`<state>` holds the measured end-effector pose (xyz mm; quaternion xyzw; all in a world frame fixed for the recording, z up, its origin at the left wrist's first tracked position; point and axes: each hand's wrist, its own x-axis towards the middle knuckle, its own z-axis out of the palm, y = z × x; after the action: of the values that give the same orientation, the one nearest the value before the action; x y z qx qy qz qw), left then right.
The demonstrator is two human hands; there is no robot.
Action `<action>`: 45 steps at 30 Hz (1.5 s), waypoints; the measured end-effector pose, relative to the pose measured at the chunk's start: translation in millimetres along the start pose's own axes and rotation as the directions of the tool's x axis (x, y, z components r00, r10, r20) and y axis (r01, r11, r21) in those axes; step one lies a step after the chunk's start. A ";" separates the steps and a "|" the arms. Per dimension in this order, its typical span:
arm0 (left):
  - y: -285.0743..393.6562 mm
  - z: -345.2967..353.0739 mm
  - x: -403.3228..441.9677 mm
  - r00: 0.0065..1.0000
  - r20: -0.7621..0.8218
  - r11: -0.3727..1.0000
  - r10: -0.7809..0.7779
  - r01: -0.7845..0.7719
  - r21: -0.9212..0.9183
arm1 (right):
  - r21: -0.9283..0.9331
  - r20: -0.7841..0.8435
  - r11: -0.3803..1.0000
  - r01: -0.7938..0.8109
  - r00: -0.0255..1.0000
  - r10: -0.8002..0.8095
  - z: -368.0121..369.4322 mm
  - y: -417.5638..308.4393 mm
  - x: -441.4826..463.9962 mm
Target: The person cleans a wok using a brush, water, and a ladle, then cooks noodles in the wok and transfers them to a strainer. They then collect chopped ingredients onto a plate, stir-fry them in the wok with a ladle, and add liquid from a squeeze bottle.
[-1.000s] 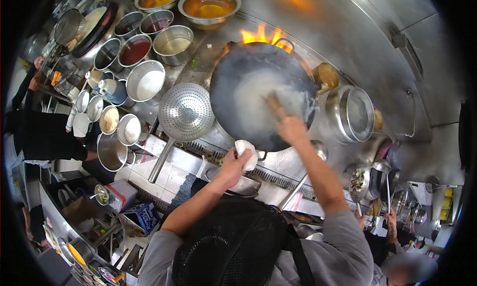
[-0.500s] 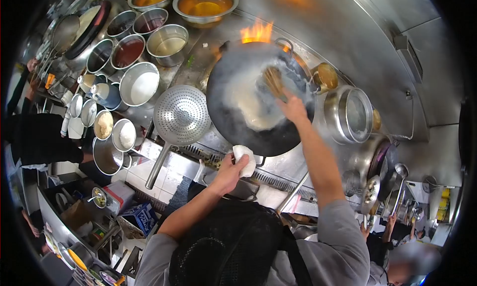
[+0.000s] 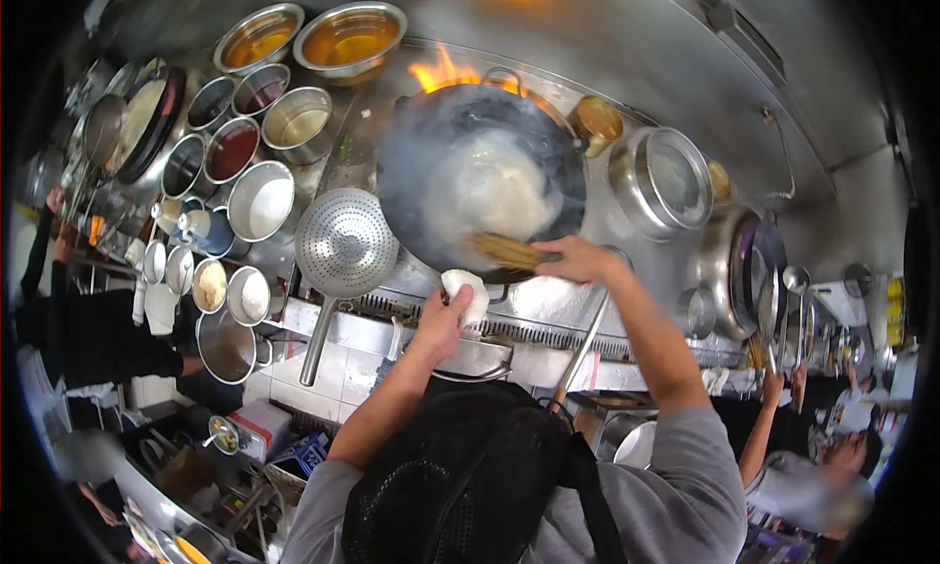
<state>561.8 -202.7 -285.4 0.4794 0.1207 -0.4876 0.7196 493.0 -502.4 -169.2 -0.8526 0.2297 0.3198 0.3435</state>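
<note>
Stainless-steel wall panels [image 3: 636, 45] rise behind a cooking range, where flames [image 3: 446, 72] lick up past the far rim of a large black wok [image 3: 409, 187]. Cloudy, pale liquid [image 3: 504, 192] lies in the wok's middle under drifting steam. The wok sits ahead of both hands, which are apart from each other. The right hand [image 3: 578, 259] is closed around the end of a bamboo wok brush [image 3: 501, 252], its bristles pointing left over the wok's near side; whether they touch the metal is unclear. The left hand [image 3: 441, 322] pinches a folded white cloth [image 3: 470, 300] just beside the near rim. Left of the wok lies a perforated skimmer [image 3: 346, 241], its handle toward the person; a steel pot [image 3: 627, 177] stands to the right.
</note>
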 end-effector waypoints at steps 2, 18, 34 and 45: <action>-6.0 -5.6 12.5 1.000 0.022 0.999 -0.021 0.022 -0.038 | 0.087 -0.094 0.985 -0.150 0.983 0.158 -29.8 33.9 -32.3; -23.5 1.5 31.7 0.984 0.053 0.963 0.168 -0.175 0.204 | 0.783 -0.532 0.610 0.125 0.643 0.551 333.9 114.7 -141.0; -99.4 47.3 -16.7 0.605 0.037 0.379 0.796 -0.545 0.748 | 0.846 -0.530 0.015 0.532 0.840 0.120 149.9 -8.7 -66.9; -87.8 102.2 -55.0 0.545 0.258 0.121 0.798 -0.563 0.818 | 0.846 -0.511 -0.191 0.498 0.859 -0.023 77.6 33.7 -98.8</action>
<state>432.8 -258.8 -248.2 0.8128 -0.2758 -0.0271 0.5125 374.1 -450.7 -158.0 -0.3695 0.2533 -0.1826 0.8752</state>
